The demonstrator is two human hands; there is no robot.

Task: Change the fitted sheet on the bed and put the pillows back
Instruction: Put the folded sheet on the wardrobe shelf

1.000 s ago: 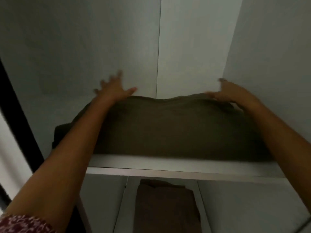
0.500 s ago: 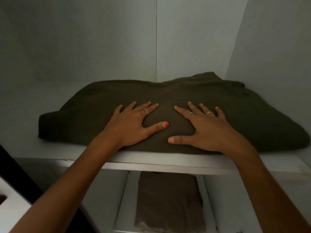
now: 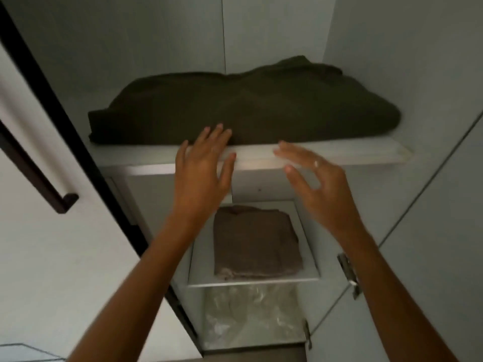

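Observation:
A bulky dark olive folded sheet point(image 3: 243, 105) lies on the top wardrobe shelf point(image 3: 339, 152). My left hand point(image 3: 203, 168) hovers in front of the shelf edge, fingers straight, fingertips just at the sheet's lower front edge. My right hand point(image 3: 313, 178) is in the air before the shelf front, fingers spread and loosely bent, holding nothing. A smaller brown folded cloth point(image 3: 256, 244) lies on the shelf below, between my forearms.
The wardrobe has white walls, with an open door and dark handle point(image 3: 52, 184) at left and a hinged door point(image 3: 431, 205) at right. A crinkled clear plastic bag point(image 3: 251, 317) sits on the lowest level.
Both hands have lifted off the olive sheet and drawn back toward me, below the shelf edge. The view has dropped, showing the lower shelves.

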